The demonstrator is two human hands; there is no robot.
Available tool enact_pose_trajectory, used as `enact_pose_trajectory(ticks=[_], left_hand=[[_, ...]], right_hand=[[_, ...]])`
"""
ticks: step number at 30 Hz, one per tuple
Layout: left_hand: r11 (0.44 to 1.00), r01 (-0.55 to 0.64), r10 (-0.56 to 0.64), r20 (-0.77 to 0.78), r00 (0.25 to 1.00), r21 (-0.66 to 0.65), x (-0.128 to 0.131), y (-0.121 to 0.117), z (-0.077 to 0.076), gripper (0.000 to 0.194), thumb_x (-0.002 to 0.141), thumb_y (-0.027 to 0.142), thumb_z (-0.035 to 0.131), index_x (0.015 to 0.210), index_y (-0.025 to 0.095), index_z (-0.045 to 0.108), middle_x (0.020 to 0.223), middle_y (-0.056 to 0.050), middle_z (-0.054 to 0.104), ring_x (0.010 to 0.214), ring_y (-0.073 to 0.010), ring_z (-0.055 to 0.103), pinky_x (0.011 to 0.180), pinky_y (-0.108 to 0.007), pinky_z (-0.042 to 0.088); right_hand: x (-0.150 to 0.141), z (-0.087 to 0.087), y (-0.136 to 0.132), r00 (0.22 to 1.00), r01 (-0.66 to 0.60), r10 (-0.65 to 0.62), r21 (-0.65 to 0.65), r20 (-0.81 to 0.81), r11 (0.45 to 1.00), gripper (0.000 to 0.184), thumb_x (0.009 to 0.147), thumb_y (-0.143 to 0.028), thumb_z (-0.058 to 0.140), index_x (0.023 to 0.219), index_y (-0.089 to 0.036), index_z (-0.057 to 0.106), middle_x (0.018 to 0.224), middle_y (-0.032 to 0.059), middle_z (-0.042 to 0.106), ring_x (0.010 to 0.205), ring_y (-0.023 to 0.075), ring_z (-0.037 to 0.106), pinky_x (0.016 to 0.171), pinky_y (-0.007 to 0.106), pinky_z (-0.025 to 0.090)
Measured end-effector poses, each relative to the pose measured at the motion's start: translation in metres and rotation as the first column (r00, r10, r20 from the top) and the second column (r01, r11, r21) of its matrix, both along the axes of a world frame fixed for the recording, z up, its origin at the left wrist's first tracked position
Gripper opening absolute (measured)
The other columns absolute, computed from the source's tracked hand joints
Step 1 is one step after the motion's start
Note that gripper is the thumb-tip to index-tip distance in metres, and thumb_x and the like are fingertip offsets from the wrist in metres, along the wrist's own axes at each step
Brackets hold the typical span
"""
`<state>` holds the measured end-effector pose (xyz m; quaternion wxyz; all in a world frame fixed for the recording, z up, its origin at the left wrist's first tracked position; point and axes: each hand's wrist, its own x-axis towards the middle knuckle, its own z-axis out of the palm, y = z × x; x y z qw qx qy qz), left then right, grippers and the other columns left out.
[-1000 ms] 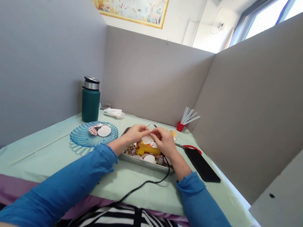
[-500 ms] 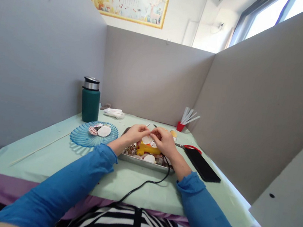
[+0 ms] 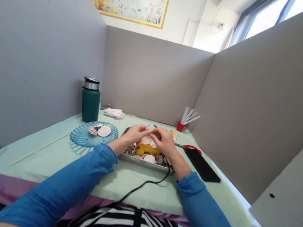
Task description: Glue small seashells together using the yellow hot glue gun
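My left hand (image 3: pixel 136 134) and my right hand (image 3: pixel 164 139) meet above a metal tray (image 3: pixel 144 162), their fingertips pinched together. Between them is a pale, rounded white shell (image 3: pixel 147 139), partly covered by the fingers; both hands seem to grip its upper edge. Under the hands, a yellow glue gun (image 3: pixel 148 150) lies in the tray among small shells and stones. Its black cable (image 3: pixel 147 182) runs over the tray's front rim toward my body. Another white shell (image 3: pixel 149 158) lies near that rim.
Left of the tray is a blue glass plate (image 3: pixel 79 137) holding several shells, with a green bottle (image 3: pixel 90 104) behind. At right lie a black phone (image 3: pixel 203 166) and red-handled scissors (image 3: pixel 193 149). White sticks stand in a red cup (image 3: pixel 180 126). Grey partitions (image 3: pixel 157 76) enclose the table.
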<state>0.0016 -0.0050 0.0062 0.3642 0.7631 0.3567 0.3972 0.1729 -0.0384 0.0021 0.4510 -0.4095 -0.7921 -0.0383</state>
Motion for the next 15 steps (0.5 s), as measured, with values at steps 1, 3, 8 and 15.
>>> enact_pose_trajectory(ticks=[1, 3, 8, 15], left_hand=[[1.000, -0.002, 0.002, -0.001, 1.000, 0.003, -0.0001, 0.0003, -0.0001, 0.032, 0.079, 0.047, 0.053, 0.080, 0.015, 0.058, 0.055, 0.003, 0.054, 0.032, -0.0058, 0.045, 0.033, -0.016, 0.030], [1.000, -0.002, 0.002, -0.005, 1.000, 0.006, -0.0002, 0.0007, -0.0001, 0.032, 0.079, 0.047, 0.053, 0.080, 0.015, 0.058, 0.054, 0.003, 0.054, 0.032, -0.0060, 0.045, 0.033, -0.016, 0.030], [1.000, -0.008, 0.008, -0.013, 1.000, 0.003, -0.0002, -0.0004, 0.0013, 0.031, 0.079, 0.046, 0.053, 0.079, 0.015, 0.057, 0.051, 0.004, 0.051, 0.032, -0.0061, 0.043, 0.033, -0.017, 0.029], [1.000, -0.007, 0.007, -0.007, 1.000, 0.002, 0.0005, -0.0009, 0.0012, 0.033, 0.079, 0.047, 0.053, 0.080, 0.014, 0.058, 0.053, 0.004, 0.052, 0.032, -0.0054, 0.043, 0.033, -0.016, 0.029]], right_hand=[[0.0000, 0.0001, -0.0002, 1.000, 0.002, -0.002, -0.003, 0.003, 1.000, 0.013, 0.085, -0.031, 0.055, 0.084, -0.019, 0.062, 0.071, 0.0018, 0.065, 0.062, 0.0135, 0.055, 0.057, 0.024, 0.038], [-0.0002, 0.0004, -0.0005, 1.000, 0.003, -0.003, -0.007, 0.007, 1.000, 0.013, 0.085, -0.030, 0.055, 0.084, -0.019, 0.062, 0.072, 0.0019, 0.065, 0.061, 0.0134, 0.055, 0.057, 0.024, 0.038], [-0.0003, 0.0005, -0.0013, 1.000, 0.006, -0.006, -0.014, 0.009, 1.000, 0.011, 0.085, -0.029, 0.055, 0.084, -0.019, 0.061, 0.072, 0.0013, 0.065, 0.061, 0.0129, 0.055, 0.057, 0.024, 0.037], [0.0007, 0.0002, -0.0003, 0.999, 0.018, -0.018, -0.020, 0.027, 1.000, 0.011, 0.085, -0.028, 0.056, 0.085, -0.019, 0.061, 0.072, 0.0010, 0.065, 0.063, 0.0129, 0.055, 0.059, 0.023, 0.037]])
